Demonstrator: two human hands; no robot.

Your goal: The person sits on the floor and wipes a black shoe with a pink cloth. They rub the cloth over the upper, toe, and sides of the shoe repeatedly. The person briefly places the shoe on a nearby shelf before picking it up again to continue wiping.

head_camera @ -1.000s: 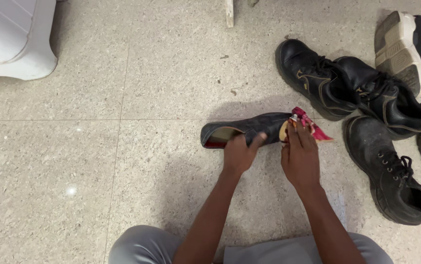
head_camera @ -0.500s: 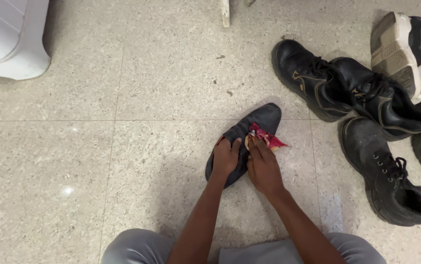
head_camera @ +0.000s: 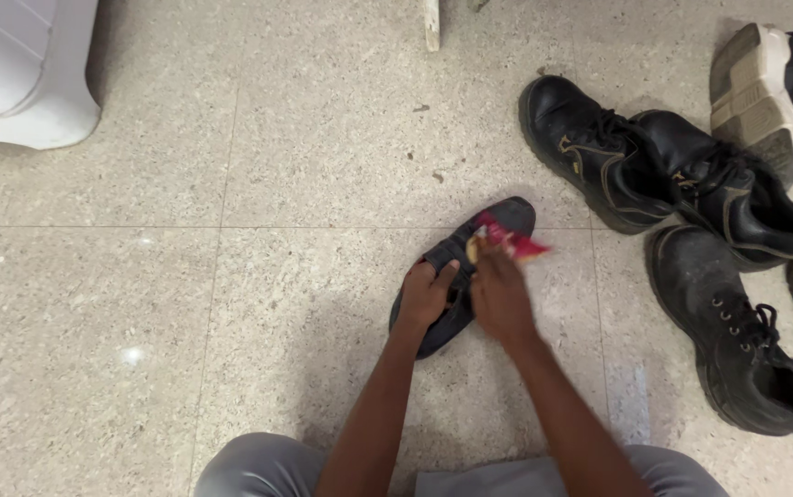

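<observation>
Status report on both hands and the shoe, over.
Left hand gripping dark shoe on floor. Right hand rubbing red cloth on it, blurred. Black boots to the right, apart.

Shoe (head_camera: 456,276): dark grey-black upper. Cloth (head_camera: 507,241): red and pink with a yellow patch. Boots (head_camera: 599,147): black, tan stitching on one. Sneaker (head_camera: 769,92): white and black, beige sole. Floor (head_camera: 231,304): speckled beige terrazzo. Trousers (head_camera: 268,465): grey. Plastic piece (head_camera: 19,74): white.

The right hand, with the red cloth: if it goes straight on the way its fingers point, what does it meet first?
The right hand points up-right along the dark shoe, cloth pressed to it. Past the toe comes bare floor, then probably the nearest black boot, though blur leaves the line unsure.
</observation>
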